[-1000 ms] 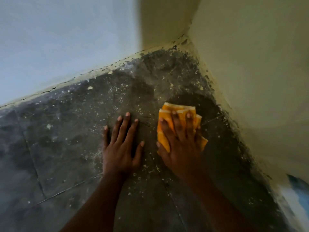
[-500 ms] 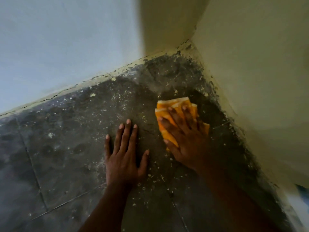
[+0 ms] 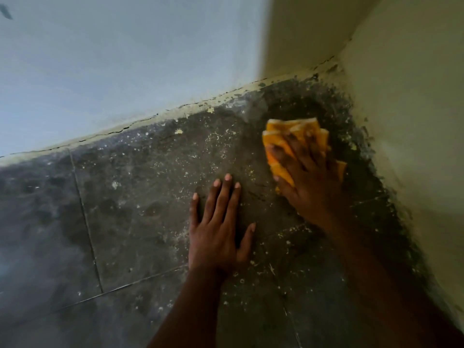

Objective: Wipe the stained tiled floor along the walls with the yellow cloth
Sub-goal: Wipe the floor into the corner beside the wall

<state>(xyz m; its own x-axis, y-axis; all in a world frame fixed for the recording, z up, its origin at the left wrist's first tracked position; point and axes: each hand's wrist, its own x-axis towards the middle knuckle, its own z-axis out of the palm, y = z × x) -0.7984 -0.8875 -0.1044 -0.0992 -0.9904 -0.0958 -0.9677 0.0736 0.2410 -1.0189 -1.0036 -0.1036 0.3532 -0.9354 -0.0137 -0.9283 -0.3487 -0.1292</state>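
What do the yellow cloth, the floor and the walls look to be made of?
Yellow cloth: soft woven or microfibre fabric, folded layers with pale edging. Floor: dark hard tile, probably ceramic or stone, thin joint lines, dull under pale specks. Walls: painted plaster, matte, cracked along the base.

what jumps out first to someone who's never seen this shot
The yellow cloth stands out first, bright against the dark tiled floor, pressed flat under the right hand near the corner where the two walls meet. Next, the left hand lies spread on the bare tile beside it, among pale flecks and black grime along the right wall's foot.
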